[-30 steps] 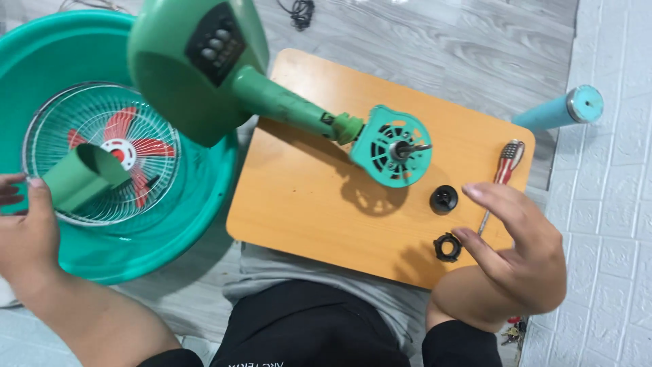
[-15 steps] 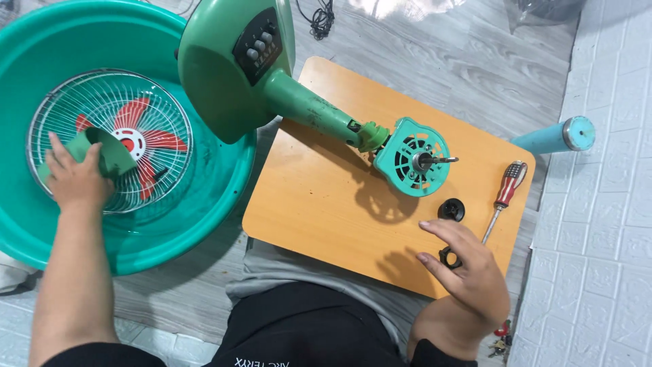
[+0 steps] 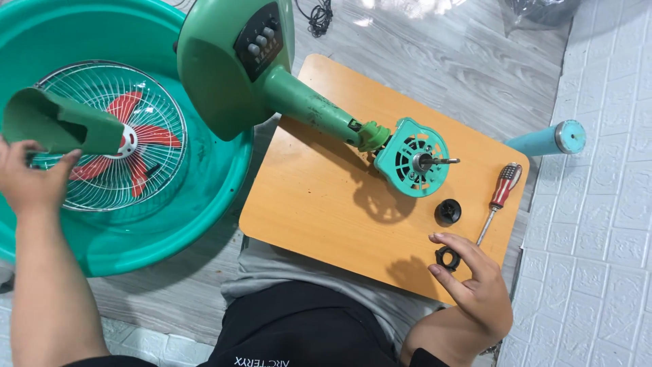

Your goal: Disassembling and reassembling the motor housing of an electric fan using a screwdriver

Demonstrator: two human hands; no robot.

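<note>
My left hand (image 3: 30,178) grips the bottom end of a green plastic motor cover (image 3: 64,124) and holds it above the wire fan grill with red blades (image 3: 129,146). The grill lies in a big teal basin (image 3: 204,204). My right hand (image 3: 479,289) rests at the front right of the small wooden table (image 3: 326,204). Its thumb and forefinger pinch a black ring nut (image 3: 448,258) that sits on the tabletop. A green fan stand (image 3: 234,68) lies across the table, its teal motor front (image 3: 411,158) with a bare shaft facing up.
A black round cap (image 3: 447,212) and a red-handled screwdriver (image 3: 501,194) lie right of the motor. A teal tube (image 3: 550,139) rests on the floor beyond the table's right edge. A black cable (image 3: 319,13) lies on the grey floor behind. My knees are under the table's front edge.
My left hand took hold of the green cover over the grill and has drawn it left. My right hand left the screwdriver and closed its fingertips around the ring nut.
</note>
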